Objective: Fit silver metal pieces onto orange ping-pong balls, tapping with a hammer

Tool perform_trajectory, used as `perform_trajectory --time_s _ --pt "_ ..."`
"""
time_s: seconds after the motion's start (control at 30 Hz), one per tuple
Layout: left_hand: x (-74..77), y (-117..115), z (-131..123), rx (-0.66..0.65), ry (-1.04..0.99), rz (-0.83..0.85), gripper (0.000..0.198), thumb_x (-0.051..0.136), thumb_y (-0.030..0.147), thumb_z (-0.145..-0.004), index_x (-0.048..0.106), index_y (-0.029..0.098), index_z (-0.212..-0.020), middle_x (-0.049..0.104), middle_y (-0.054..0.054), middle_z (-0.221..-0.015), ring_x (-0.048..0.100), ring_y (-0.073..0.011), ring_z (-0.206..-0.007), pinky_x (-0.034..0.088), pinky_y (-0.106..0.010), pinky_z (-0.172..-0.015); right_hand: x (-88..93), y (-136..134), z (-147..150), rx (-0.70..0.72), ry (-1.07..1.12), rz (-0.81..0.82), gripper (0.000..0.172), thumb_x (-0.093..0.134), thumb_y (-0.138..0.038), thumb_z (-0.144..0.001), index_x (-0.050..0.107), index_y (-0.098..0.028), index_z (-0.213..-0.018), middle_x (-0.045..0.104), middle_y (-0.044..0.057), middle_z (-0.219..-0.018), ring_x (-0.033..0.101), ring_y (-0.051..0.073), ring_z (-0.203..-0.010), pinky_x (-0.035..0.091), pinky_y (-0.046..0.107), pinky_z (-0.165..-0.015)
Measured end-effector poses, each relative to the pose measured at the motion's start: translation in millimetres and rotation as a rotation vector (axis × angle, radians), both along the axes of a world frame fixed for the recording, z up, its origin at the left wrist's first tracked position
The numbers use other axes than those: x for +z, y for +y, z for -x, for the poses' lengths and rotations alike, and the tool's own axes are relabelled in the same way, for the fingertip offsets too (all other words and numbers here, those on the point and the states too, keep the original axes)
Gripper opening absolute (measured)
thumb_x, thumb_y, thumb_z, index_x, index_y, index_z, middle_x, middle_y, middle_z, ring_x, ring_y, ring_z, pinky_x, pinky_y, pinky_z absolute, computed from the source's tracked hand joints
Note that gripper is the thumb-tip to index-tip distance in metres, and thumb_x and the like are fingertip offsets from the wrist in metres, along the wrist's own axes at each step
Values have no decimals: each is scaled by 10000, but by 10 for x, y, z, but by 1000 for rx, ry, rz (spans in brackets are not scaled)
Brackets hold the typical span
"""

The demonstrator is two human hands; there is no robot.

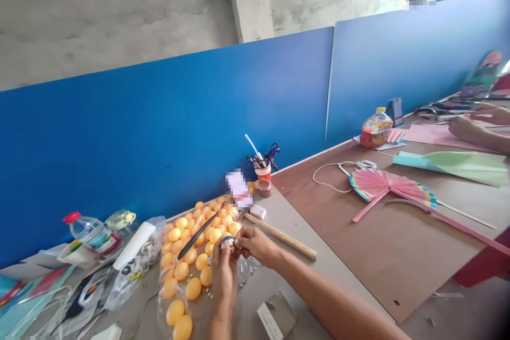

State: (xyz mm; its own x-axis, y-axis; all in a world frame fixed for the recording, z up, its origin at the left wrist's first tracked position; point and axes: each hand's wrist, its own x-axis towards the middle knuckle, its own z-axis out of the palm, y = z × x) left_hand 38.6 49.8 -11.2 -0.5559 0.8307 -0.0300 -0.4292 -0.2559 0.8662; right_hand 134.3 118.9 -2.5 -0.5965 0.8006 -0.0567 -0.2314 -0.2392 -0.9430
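Beside orange balls (193, 288), a left hand (223, 272) clasps a shiny silver ball (228, 243); at its right side works a right hand (257, 245), its grip too small to make out. Steady left-hand support suits such close fingertip work.

From my end I see one small, rounded object (228, 243), silvery and glossy, with bright highlights and dark reflections on its curved surface. It is held up in the left hand (223, 271), whose thumb lies against its near side, and the right hand (257, 245) has its fingertips at its right edge. Fingers hide part of it, so I can't read finer detail.
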Motion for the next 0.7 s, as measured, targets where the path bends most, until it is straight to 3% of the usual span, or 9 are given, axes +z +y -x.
perform_trajectory --time_s 0.1,0.27,0.5,0.7 --pt "48 6 59 28 -154 -1 427 900 418 -569 661 171 -822 720 -24 -767 649 -141 -604 555 -285 -621 71 137 -143 -2 -45 -67 128 643 -239 -652 525 -190 -655 450 -87 -476 392 66 -436 298 214 -469" --pt "34 10 203 53 -249 0 395 904 370 -568 656 185 -814 720 -10 -732 667 -153 -631 575 -306 -674 73 387 -378 -9 -441 -446 98 604 -97 -580 587 -191 -556 567 -38 -543 464 103 -554 331 231 -533" --pt "-6 20 216 49 -239 12 343 876 354 -614 661 187 -822 719 -10 -740 660 -156 -630 568 -318 -684 -83 411 -457 42 -652 -656 178 578 -31 -529 642 -197 -526 627 8 -580 488 129 -550 311 253 -537" --pt "9 5 206 37 -252 1 344 875 355 -621 670 181 -836 726 -6 -749 667 -150 -624 561 -311 -689 -187 388 -402 6 -726 -718 224 580 9 -550 670 -196 -554 633 30 -591 454 121 -515 295 262 -535"
